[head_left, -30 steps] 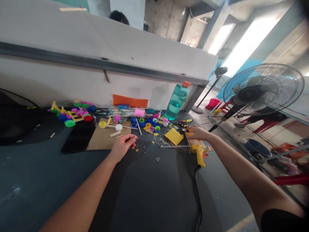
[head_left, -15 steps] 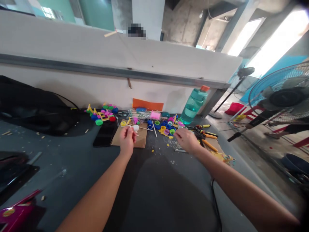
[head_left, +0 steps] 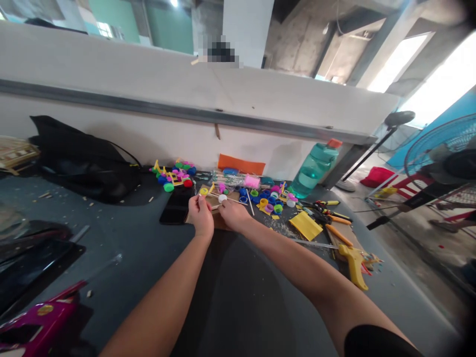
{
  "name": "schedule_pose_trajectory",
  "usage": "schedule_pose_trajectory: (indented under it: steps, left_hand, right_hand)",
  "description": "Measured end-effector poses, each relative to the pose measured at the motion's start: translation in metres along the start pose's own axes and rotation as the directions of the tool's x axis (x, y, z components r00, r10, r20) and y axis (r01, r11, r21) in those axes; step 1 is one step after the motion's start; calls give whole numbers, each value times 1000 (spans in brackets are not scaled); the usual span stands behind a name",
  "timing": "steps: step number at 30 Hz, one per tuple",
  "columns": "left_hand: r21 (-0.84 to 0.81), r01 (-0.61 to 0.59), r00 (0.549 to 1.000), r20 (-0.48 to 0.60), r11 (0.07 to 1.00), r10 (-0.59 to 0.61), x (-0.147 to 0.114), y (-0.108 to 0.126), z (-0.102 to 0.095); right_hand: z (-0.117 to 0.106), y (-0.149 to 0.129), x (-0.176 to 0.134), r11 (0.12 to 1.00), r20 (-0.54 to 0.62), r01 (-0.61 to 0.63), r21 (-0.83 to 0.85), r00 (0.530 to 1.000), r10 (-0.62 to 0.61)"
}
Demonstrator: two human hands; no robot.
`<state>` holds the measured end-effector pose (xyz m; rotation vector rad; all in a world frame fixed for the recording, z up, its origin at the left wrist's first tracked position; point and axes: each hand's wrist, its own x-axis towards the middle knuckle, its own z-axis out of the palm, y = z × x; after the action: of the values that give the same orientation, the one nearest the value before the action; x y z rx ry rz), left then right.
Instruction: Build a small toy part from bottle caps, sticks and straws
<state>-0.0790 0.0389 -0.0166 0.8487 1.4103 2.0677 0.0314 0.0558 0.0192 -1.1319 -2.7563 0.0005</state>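
Observation:
My left hand is closed in a pinch over a brown piece of cardboard; what its fingertips hold is too small to make out. Close beside it, my right hand has its fingers bent together, their tips partly hidden. A short pale strip shows between the two hands, and I cannot tell which one holds it. Just beyond the right fingers is a white bottle cap. Thin white sticks and a yellow cap lie near the hands.
Coloured bottle caps cluster right of the cardboard. A black phone lies left. Farther right are a yellow sheet, pliers, a yellow glue gun and a teal water bottle. Assembled cap toys stand at the back.
My right hand has moved left from beside the caps to meet my left hand. The yellow sheet and glue gun show more fully. The view has shifted, moving the scene rightward.

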Motion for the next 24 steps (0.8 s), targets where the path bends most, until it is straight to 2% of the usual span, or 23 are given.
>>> schedule_pose_trajectory:
  steps: [3,6,8,9,10,12,13,15,16,18,19,21,22,24]
  left_hand:
    - [41,-16,1000,7,999,16,0,0,-1]
    - [70,-15,1000,6,997,14,0,2,-3]
    - [117,-56,998,27,992,53,-2,5,-3]
    - [140,-91,995,55,986,84,-4,6,-2]
    - [153,-129,989,98,980,115,-8,8,-1]
    - [146,-179,963,230,973,142,-20,12,5]
    - [133,-181,940,314,974,132,-28,15,10]
    - [107,-125,870,490,986,57,-49,20,21]
    - [95,-80,820,573,992,11,-60,22,27]
    - [117,42,690,715,992,-113,-81,25,39]
    - [141,104,629,757,985,-175,-91,26,44]
    - [223,205,536,789,953,-300,-107,27,53]
    - [269,256,499,786,929,-365,-113,28,56]
    - [326,345,465,755,880,-462,-121,29,60]
  right_hand:
    - [-12,3,-9,1000,-20,-8,-6,1000,8]
    - [-31,21,-43,995,-109,-88,39,990,92]
    - [-41,40,-76,937,-239,-185,297,936,260]
    - [-44,50,-94,870,-264,-228,437,892,366]
    - [-46,59,-110,756,-232,-278,592,840,491]
    - [-45,71,-138,434,-52,-329,839,745,666]
    - [-43,75,-148,338,0,-327,882,718,696]
    - [-38,77,-160,220,51,-288,932,706,706]
    - [-36,77,-163,179,59,-255,950,712,700]
    - [-31,75,-166,48,101,-180,982,730,676]
    - [-29,73,-166,-20,120,-142,990,741,661]
    - [-26,71,-167,-125,142,-80,989,750,646]
    - [-25,70,-168,-164,153,-60,985,751,643]
    - [-23,69,-170,-222,176,-39,974,750,637]
